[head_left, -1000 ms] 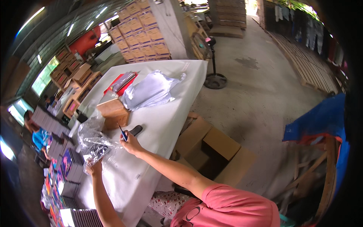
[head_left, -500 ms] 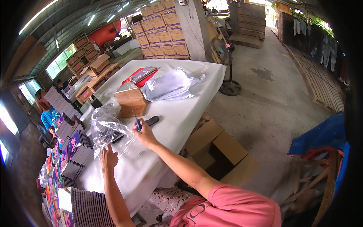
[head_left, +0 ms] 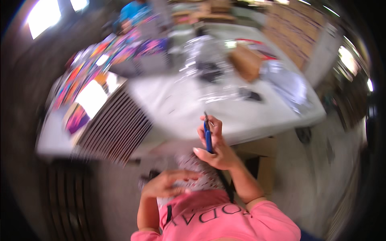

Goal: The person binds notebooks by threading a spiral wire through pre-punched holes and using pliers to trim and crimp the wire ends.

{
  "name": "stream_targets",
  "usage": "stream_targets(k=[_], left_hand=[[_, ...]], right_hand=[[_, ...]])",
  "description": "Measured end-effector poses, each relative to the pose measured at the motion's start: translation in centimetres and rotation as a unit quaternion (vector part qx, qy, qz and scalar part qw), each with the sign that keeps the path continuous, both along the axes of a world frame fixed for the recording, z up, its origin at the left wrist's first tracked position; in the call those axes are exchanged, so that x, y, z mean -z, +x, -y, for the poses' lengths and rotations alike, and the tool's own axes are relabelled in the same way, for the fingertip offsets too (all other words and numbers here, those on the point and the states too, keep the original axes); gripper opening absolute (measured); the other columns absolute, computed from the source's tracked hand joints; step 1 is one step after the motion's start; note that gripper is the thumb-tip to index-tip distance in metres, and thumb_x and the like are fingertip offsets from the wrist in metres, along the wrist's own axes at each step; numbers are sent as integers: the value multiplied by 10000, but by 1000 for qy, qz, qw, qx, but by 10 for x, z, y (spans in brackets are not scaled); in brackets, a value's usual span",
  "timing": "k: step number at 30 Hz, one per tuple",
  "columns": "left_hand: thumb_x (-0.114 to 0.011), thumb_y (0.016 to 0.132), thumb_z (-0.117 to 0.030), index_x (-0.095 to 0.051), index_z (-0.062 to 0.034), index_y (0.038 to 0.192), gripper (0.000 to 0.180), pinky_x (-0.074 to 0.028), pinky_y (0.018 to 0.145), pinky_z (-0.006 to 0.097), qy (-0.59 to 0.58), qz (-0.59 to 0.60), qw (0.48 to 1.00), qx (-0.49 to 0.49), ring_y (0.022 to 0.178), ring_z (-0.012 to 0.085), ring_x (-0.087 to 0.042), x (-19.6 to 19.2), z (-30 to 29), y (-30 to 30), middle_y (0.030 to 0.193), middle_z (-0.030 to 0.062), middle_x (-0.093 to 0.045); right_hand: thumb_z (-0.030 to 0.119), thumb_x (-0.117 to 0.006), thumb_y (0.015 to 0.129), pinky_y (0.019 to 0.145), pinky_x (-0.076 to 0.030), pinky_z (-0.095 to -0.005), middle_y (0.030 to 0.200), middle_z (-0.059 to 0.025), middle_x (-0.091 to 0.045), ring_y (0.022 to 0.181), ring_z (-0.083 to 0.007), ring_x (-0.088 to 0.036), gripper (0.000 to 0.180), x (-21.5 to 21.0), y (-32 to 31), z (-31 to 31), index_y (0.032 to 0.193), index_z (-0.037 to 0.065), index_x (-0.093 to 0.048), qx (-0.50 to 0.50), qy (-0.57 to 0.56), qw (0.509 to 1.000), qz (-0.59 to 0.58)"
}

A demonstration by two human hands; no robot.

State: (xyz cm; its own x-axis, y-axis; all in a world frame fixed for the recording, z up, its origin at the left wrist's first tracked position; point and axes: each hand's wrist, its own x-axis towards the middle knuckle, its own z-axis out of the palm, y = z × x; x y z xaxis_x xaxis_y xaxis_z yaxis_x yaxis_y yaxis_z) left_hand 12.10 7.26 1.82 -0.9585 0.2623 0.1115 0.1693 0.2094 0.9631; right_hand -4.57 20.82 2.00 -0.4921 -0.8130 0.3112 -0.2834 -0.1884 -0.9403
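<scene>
At the near edge of the white rectangular counter [head_left: 189,108], head view, the right hand [head_left: 215,146] is raised in front of the chest, fingers closed around a slim blue-handled pen-like tool [head_left: 208,138]. The tool stands roughly upright, its dark tip [head_left: 205,117] just over the counter's near edge; the blur hides whether tip and surface touch. The left hand [head_left: 171,182] sits lower, close to the body and clear of the counter, fingers loosely spread and holding nothing; its fingertips point toward the right wrist without meeting it.

Counter surface directly beyond the tool is bare white. Farther back lies a crumpled clear plastic bag [head_left: 209,68], with a brown cardboard box [head_left: 245,62] just beside it on the right. A small dark flat object [head_left: 251,95] rests between the box and the near edge. A pale folded plastic sheet [head_left: 287,84] covers the right end, close to that corner.

Left of the person, a dark ribbed stack of flat panels [head_left: 116,128] abuts the counter's left edge, and colourful printed sheets [head_left: 100,64] lie beyond it. Grey floor [head_left: 321,168] opens to the right, below the counter's corner. A person in a blue top [head_left: 134,12] is at the far side, well apart.
</scene>
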Motion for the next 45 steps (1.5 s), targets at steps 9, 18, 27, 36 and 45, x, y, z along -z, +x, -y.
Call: stream_targets(k=[9, 18, 27, 36, 45], left_hand=[[-747, 739, -273, -480, -42, 1203, 583, -463, 740, 304, -82, -137, 632, -758, 960, 170, -534, 39, 35, 131, 1114, 75, -522], [-635, 856, -195, -519, -1, 1126, 351, -458, 680, 214, 128, -283, 633, -709, 837, 101, -570, 10, 72, 87, 964, 52, -601], [-608, 871, -127, -570, 11, 1012, 201, -476, 627, 222, 135, -324, 589, -728, 775, 72, -570, 4, 78, 85, 877, 36, -620], [-607, 869, -110, -565, 20, 1010, 196, -496, 677, 232, 124, -339, 580, -730, 761, 86, -574, 7, 80, 82, 861, 48, -619], [-606, 873, -132, -564, 29, 1021, 224, -499, 685, 237, 133, -325, 586, -730, 782, 96, -583, 6, 80, 83, 869, 56, -620]], right_hand=[[221, -591, 829, 862, -363, -406, 1076, -100, -518, 990, -290, -496, 527, 19, 90, 79, 1321, 182, -406, -106, 47, 929, -351], [204, -690, 706, 817, -363, -405, 953, -42, -520, 892, -246, -510, 483, 5, 120, 128, 1166, 172, -546, 54, -6, 909, -414], [213, -697, 694, 798, -360, -417, 969, -48, -524, 901, -249, -510, 458, -13, 135, 146, 1125, 160, -550, 66, 9, 898, -435], [180, -686, 709, 670, -457, -430, 873, -99, -590, 780, -305, -594, 378, -15, 136, 152, 1061, 111, -567, -17, -20, 952, -306], [154, -691, 733, 693, -467, -389, 881, -112, -610, 780, -296, -608, 341, -18, 126, 141, 1053, 88, -595, -20, 61, 940, -334]])
